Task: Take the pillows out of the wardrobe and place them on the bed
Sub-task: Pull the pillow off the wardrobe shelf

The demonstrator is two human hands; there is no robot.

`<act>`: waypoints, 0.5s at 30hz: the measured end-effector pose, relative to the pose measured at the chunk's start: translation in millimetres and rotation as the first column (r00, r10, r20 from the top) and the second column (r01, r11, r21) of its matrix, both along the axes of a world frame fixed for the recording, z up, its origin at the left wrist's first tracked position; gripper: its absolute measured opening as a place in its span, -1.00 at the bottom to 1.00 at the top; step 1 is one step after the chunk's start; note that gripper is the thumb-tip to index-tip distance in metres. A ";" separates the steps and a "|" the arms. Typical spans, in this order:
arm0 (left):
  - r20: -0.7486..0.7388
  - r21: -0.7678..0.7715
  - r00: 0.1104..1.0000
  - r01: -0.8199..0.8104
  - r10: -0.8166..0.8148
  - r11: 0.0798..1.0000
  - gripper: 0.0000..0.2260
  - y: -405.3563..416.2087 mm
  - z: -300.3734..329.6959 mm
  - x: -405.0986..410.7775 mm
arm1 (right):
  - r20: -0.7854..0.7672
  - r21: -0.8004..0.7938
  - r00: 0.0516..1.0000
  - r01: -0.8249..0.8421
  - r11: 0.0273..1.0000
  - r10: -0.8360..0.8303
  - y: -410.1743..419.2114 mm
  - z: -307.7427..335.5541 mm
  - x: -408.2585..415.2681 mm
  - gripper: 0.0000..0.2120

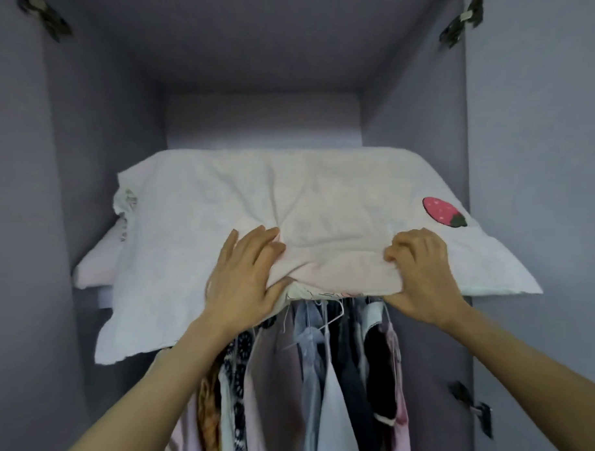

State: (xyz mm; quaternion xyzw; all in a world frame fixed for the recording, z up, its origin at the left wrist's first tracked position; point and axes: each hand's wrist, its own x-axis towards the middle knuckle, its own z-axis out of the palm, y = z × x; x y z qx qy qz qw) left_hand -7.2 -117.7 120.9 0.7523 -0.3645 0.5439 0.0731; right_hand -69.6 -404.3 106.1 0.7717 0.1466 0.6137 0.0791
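Pillows on the upper wardrobe shelf (89, 295): the top pillow (254, 193), white with a strawberry patch (444, 211), overhangs the shelf edge above the hanging clothes (311, 376). Left hand (244, 277) and right hand (422, 275) each form a grip clamped on its front edge. A second pillow (98, 266) lies beneath. Likely hazards: the lower pillow dragging out and falling, or loose cover fabric snagging the hangers.

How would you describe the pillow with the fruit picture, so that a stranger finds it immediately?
Look at the upper shelf of the grey wardrobe, above the hanging clothes. The top pillow lies there, overhanging the edge. Unlike the pinkish pillow beneath it, it carries a red strawberry patch near its right corner.
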 end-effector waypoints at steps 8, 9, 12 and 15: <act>-0.318 -0.016 0.943 0.104 -0.103 0.994 -0.43 7.4 12.9 8.4 | -0.189 -0.027 0.978 -0.095 0.995 0.088 21.5 14.6 17.7 -0.62; -0.243 -0.030 0.968 0.057 -0.063 0.998 -0.46 4.7 17.3 13.7 | -0.176 0.007 0.983 -0.056 0.998 0.056 27.8 20.4 28.2 -0.63; -0.060 -0.083 0.995 -0.083 0.078 0.993 -0.52 -6.5 36.4 35.7 | -0.153 0.046 0.988 0.036 0.998 -0.029 43.6 41.3 57.4 -0.61; -0.078 -0.223 0.987 -0.153 0.139 0.963 -0.47 -16.6 68.9 49.9 | -0.121 0.108 0.992 0.046 0.993 -0.032 52.2 71.1 71.2 -0.56</act>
